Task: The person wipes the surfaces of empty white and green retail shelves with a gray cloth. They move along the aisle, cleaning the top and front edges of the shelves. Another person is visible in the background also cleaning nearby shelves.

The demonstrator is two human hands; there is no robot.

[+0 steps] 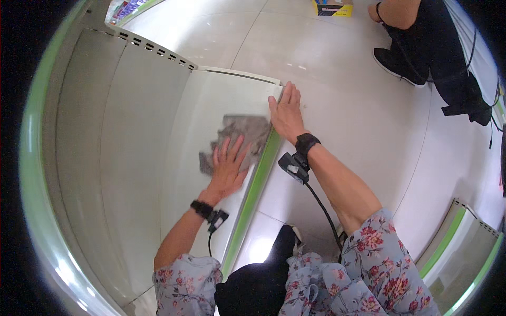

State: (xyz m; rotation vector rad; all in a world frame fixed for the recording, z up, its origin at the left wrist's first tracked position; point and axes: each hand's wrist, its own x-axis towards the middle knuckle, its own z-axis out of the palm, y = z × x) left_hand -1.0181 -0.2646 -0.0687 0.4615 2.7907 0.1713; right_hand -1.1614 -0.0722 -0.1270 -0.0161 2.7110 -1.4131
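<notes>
My left hand (229,170) presses flat, fingers spread, on a crumpled grey cloth (253,128). The cloth lies on the white metal bottom shelf (233,93) of a store shelving unit, and both hand and cloth look slightly blurred. Along the shelf's front runs a green strip (259,173). My right hand (287,114) rests against the front edge near the far corner, its fingers stretched out and its thumb over the shelf top. No object shows in it. Each wrist wears a black strap with a small cabled device (294,168).
The grey back panel (138,130) rises on the left, with a curved green-edged shelf (29,138) nearer me. Glossy floor tiles (348,118) lie to the right. Another person's leg and black shoe (395,67), with cables, are at upper right. A yellow-black box (334,10) sits beyond; another shelving unit (458,252) stands lower right.
</notes>
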